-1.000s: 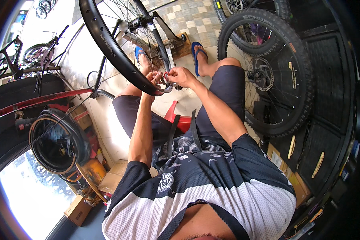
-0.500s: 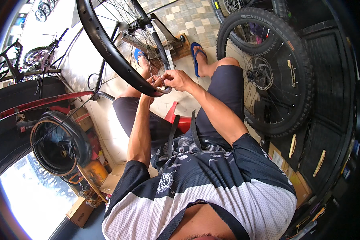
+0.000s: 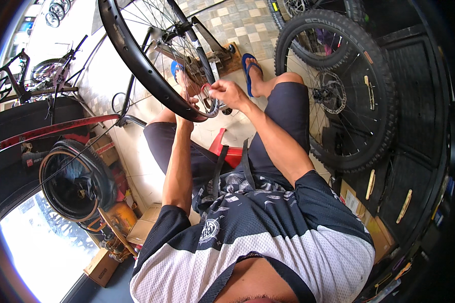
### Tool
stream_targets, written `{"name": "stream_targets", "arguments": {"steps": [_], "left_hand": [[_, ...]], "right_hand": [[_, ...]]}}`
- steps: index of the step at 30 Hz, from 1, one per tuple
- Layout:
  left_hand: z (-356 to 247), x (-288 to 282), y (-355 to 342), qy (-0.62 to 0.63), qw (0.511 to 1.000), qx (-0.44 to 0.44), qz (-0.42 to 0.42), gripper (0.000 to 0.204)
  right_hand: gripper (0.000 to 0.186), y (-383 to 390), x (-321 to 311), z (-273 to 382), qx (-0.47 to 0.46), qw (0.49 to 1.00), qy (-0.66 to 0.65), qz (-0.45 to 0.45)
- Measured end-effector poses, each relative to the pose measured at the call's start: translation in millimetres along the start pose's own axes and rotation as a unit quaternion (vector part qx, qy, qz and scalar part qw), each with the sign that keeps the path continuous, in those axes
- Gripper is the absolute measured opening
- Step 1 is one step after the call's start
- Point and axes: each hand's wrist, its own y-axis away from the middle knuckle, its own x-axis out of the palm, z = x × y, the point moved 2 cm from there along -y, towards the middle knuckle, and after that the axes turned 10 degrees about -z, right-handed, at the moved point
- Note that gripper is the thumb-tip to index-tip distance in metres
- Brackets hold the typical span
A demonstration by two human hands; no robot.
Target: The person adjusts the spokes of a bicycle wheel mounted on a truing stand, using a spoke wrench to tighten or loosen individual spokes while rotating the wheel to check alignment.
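A bare bicycle wheel (image 3: 159,93), with a black rim and thin spokes, stands upright in a truing stand (image 3: 207,43) in front of me. My left hand (image 3: 187,120) is at the rim's near lower end, partly hidden behind it. Its fingers show between the spokes, curled round the rim. Just right of the rim, my right hand (image 3: 229,96) is closed in a pinch. A small red tool (image 3: 206,88), which looks like a spoke wrench, sticks out from its fingertips toward the spokes.
Wheels with knobbly tyres (image 3: 389,106) lean against dark panels at the right. A red frame tube (image 3: 50,132), a tyred wheel (image 3: 68,182) and cardboard boxes (image 3: 102,267) are at the left. A red stool (image 3: 231,155) shows between my legs.
My right hand has drawn back slightly up and right from the rim, and the red tool now shows. The wheel has turned a little, its rim marking shifting upward. My left hand has barely moved.
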Motion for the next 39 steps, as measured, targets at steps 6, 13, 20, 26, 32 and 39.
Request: {"name": "stream_targets", "arguments": {"steps": [6, 13, 20, 26, 32, 39], "left_hand": [[15, 7, -15, -0.087, 0.994, 0.063, 0.020, 0.043], [12, 16, -5, -0.084, 0.993, 0.024, 0.074, 0.037], [14, 6, -3, 0.003, 0.977, -0.085, 0.197, 0.034], [25, 4, -14, -0.009, 0.972, -0.052, 0.229, 0.030], [29, 11, -15, -0.039, 0.988, -0.016, 0.150, 0.030], [2, 11, 0, -0.160, 0.984, 0.022, 0.072, 0.044]], "right_hand": [[0.031, -5, -16, -3, -0.014, 0.966, 0.252, -0.061], [0.031, -1, 1, -14, -0.005, 0.978, 0.207, 0.022], [0.030, 13, 10, 4, -0.077, 0.959, 0.272, 0.020], [0.032, 11, 10, 3, -0.079, 0.968, 0.235, 0.035], [0.031, 4, 9, -14, -0.048, 0.986, 0.155, 0.039], [0.026, 3, 7, -16, -0.026, 0.989, 0.135, 0.053]]}}
